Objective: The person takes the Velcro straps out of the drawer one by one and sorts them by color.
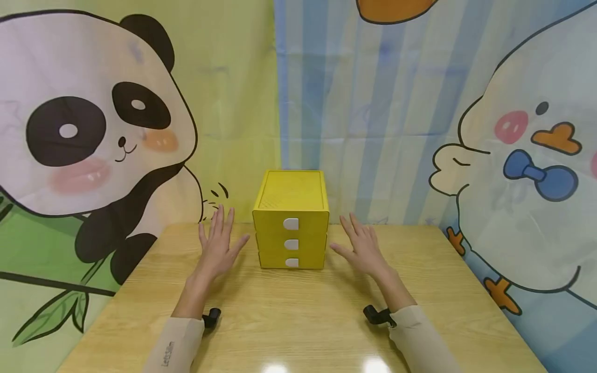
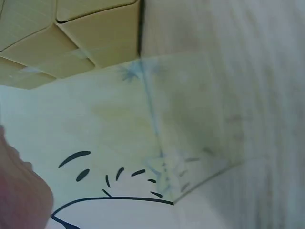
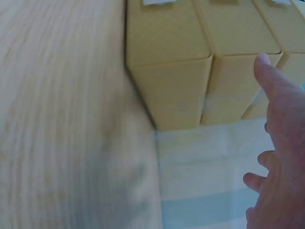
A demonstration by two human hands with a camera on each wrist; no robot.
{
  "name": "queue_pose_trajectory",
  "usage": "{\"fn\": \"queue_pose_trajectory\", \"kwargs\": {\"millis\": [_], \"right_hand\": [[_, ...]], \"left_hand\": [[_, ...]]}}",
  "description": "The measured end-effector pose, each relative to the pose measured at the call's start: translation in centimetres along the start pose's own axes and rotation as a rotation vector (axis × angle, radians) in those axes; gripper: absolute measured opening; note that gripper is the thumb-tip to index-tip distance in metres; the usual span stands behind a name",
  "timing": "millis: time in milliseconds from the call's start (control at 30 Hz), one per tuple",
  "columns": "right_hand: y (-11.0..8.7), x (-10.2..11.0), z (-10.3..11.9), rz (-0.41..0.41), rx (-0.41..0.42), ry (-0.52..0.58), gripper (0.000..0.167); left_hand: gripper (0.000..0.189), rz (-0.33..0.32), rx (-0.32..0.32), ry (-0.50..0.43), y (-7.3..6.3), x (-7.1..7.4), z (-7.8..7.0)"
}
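Nearest the camera: light sleeves on both forearms, dark lettering on the left one. Black wrist devices sit at each cuff, on the inner sides.

Left hand: released, fingers spread, holding nothing, thumb toward the box. Right hand: same, fingers extended, thumb just beside the box. No contact that I can see on either side.

Yellow three-drawer box stands upright between the hands, near the table's far edge, front facing the wearer. All three drawers look closed. White pull tabs, one per drawer, stacked in the middle of the front.

Handling, my guess: moulded plastic, light if unloaded; contents not visible, so weight is open. Walls stiff with a little flex, smooth enough to slip, not very fragile. Best hold for the whole unit: palms flat on both sides, low down. For one drawer: pinch its tab, brace the body so it doesn't slide.

Table: pale wood grain, flat, glare spots at the near side. Behind it, printed cloth backdrop: panda on the left, blue stripes mid, white bird with blue bow tie right. Creases visible.
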State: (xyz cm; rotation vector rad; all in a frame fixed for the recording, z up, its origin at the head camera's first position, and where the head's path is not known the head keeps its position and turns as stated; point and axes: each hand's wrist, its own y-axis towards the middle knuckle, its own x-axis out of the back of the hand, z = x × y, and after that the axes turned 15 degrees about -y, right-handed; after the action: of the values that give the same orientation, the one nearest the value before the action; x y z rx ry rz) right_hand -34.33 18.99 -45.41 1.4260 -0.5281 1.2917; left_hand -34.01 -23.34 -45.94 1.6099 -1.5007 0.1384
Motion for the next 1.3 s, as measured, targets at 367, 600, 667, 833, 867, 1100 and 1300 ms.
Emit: {"fn": "queue_pose_trajectory", "kwargs": {"millis": [367,600,667,833,867,1100,1300], "right_hand": [[1.2,1.6,1.1,-0.240,0.051,0.115,0.078],[1.5,2.9,3.3,-0.460,0.094,0.192,0.069],[1.5,3.3,4.1,-0.523,0.125,0.204,0.066],[2.0,3.6,5.8,-0.616,0.209,0.217,0.060],[2.1,3.6,6.1,-0.620,0.220,0.220,0.059],[2.7,2.9,7.7,-0.566,0.269,0.292,0.054],[3.4,2.0,8.7,-0.569,0.301,0.347,0.041]], "left_hand": [[0.112,-0.108,-0.217,-0.262,1.4,0.4,-4.2],[0.098,-0.096,-0.164,-0.465,2.0,0.0,-5.9],[0.094,-0.094,-0.156,-0.529,2.2,-0.2,-6.2],[0.080,-0.082,-0.136,-0.679,2.6,-0.7,-6.8],[0.077,-0.081,-0.134,-0.704,2.8,-0.9,-6.9],[0.064,-0.059,-0.114,-0.857,3.3,-1.7,-8.7],[0.051,-0.071,-0.118,-0.866,4.3,-3.3,-7.7]]}}
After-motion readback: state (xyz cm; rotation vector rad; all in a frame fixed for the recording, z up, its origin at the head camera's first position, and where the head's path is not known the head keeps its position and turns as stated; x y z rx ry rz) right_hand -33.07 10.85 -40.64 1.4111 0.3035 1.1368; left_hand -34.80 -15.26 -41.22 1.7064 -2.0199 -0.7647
